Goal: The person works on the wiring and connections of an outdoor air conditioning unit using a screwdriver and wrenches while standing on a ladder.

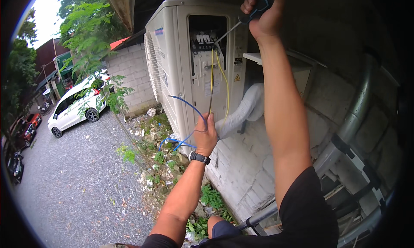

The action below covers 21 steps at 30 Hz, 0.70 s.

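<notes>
My right hand (268, 19) is raised at the top, its fingers wrapped round the black-and-blue handle of a screwdriver (232, 31). The shaft slants down left, and its tip reaches the right end of a dark terminal block (203, 44). That block sits in the uncovered opening of a white outdoor air-conditioner unit (183, 88). Lower down, my left hand (206, 135) pinches several wires in front of the unit. A blue wire (189, 103) curls up left from my fingers. Two yellow wires (227, 86) hang from the terminals; one runs down toward my left hand.
A wrapped white pipe (243, 108) bends beside the unit along the concrete wall (241, 162). Metal rails (340, 140) stand at right. Loose blue cable ends (172, 141) stick out left of my wrist. Rubble and plants, a gravel lot (86, 183) and a white car (77, 106) lie left.
</notes>
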Tool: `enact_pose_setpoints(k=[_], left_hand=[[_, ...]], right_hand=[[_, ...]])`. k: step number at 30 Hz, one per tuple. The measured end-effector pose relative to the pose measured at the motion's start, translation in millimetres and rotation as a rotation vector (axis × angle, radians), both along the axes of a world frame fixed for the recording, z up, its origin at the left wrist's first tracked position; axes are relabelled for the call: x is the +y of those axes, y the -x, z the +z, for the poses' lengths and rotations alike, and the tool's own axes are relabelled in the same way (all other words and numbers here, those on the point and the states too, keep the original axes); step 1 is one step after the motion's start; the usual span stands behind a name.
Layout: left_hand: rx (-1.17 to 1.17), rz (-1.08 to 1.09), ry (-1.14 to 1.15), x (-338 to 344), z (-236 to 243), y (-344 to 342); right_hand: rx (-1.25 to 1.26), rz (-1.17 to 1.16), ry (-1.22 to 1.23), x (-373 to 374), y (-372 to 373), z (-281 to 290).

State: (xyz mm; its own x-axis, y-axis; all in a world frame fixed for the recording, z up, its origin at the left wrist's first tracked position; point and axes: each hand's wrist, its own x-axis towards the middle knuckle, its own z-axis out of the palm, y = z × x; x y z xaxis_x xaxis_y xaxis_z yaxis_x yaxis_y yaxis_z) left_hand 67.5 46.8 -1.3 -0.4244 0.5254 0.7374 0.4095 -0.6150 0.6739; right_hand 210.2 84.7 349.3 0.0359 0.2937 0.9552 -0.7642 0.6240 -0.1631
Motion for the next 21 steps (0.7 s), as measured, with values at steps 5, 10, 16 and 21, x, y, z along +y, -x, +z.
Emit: enact_pose_setpoints(k=[5, 10, 16, 21], left_hand=[[0.007, 0.006, -0.001, -3.1, 4.1, -4.4], [0.005, -0.018, -0.011, -10.7, 11.3, -9.0], [0.011, 0.002, -0.101, -10.0, 7.6, -18.2], [-0.032, -0.05, 0.05, -17.9, 7.7, -10.3]], right_hand=[[0.033, 0.016, -0.004, -0.9, -6.8, -10.0], [0.27, -0.448, 0.306, -10.9, 6.2, 1.7], [-0.193, 0.197, -0.071, 16.7, -10.3, 11.4], [-0.104, -0.038, 0.03, -18.9, 2.3, 12.5]])
